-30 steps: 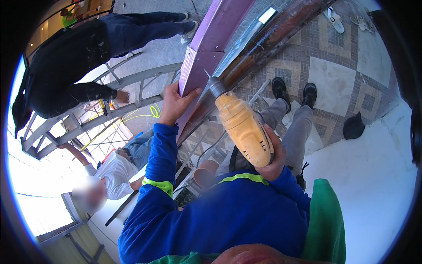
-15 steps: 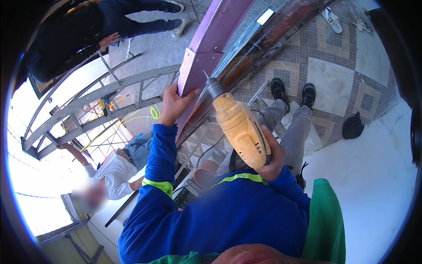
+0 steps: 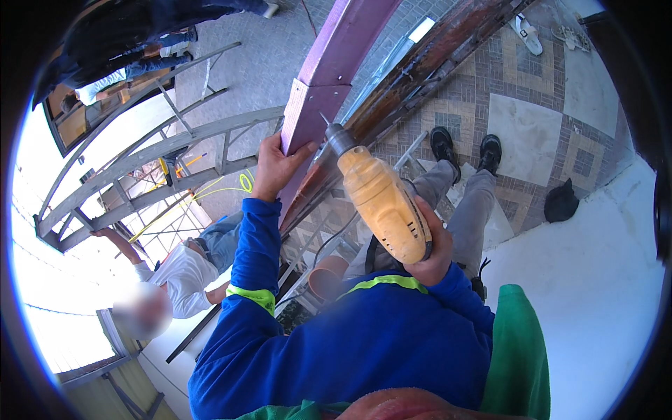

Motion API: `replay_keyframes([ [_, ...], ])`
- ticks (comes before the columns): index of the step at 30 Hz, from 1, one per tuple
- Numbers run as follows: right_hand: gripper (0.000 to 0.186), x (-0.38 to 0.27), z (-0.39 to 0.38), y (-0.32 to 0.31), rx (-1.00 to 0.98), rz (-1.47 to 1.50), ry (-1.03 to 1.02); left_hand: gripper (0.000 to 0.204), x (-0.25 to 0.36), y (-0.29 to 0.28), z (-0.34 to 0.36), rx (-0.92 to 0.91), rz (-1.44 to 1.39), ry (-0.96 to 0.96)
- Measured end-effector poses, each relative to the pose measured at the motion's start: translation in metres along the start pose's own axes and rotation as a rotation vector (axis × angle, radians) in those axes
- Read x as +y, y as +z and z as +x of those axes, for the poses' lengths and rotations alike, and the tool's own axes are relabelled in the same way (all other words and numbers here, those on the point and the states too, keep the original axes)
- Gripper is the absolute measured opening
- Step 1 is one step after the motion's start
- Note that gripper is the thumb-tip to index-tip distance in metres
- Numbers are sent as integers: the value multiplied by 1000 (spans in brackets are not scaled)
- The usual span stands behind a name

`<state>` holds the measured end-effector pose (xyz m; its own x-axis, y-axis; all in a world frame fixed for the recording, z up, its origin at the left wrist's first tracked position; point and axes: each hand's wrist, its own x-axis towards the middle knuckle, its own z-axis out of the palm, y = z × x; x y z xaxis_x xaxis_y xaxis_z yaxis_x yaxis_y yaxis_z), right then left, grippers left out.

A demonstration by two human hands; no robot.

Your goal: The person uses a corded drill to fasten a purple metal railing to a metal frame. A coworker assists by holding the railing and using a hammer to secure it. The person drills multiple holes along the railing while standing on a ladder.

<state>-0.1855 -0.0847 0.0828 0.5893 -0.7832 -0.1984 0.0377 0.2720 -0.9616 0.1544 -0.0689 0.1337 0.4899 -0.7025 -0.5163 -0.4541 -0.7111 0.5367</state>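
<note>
A yellow power drill (image 3: 385, 199) is gripped by its rear end in my right hand (image 3: 432, 245). Its grey chuck carries a thin bit, whose tip points up and left beside a purple metal beam (image 3: 316, 105). Bit and beam overlap in the picture; I cannot tell whether they touch. My left hand (image 3: 276, 168) grasps the beam's lower part, thumb over its face and fingers round the left edge. A lapped joint with small screw heads crosses the beam just above that hand. The drill's dark cord (image 3: 336, 238) hangs below it.
Left of the beam, a person in a white shirt (image 3: 185, 276) holds a metal ladder (image 3: 126, 203). A person in dark clothes (image 3: 112, 35) stands at upper left. A rusty brown beam (image 3: 420, 73) runs alongside the purple one. Below are a round brown container (image 3: 327, 275) and a black cat-shaped object (image 3: 561, 201).
The drill has shifted very slightly up and left; both hands keep their hold. The person in dark clothes has moved up and left, uncovering other people behind.
</note>
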Motion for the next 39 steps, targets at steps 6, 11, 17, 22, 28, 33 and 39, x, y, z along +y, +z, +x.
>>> replay_keyframes([
  [6, 87, -3, -1, -2, -50, -28, 5, 31, 0, -2, -1, 5, 8, 3],
  [11, 87, -5, 1, 0, -49, 22, 27, 31, 2, -5, -3, 3, 26, -7],
  [17, 88, -3, 0, -4, -74, -28, 8, 31, 3, -5, -4, 18, -10, -13],
  [22, 89, -1, -1, 1, -44, 13, 3, 30, 2, -8, -5, 19, -3, -30],
  [28, 91, -2, 2, 1, -97, -96, -52, 30, 2, -10, -6, 30, -17, -2],
  [33, 92, -5, 6, 1, -73, -23, -55, 30, 3, -11, -5, 29, -18, -18],
  [39, 90, -8, 8, 0, -86, -18, -26, 31, 5, -15, -6, 27, -9, -14],
])
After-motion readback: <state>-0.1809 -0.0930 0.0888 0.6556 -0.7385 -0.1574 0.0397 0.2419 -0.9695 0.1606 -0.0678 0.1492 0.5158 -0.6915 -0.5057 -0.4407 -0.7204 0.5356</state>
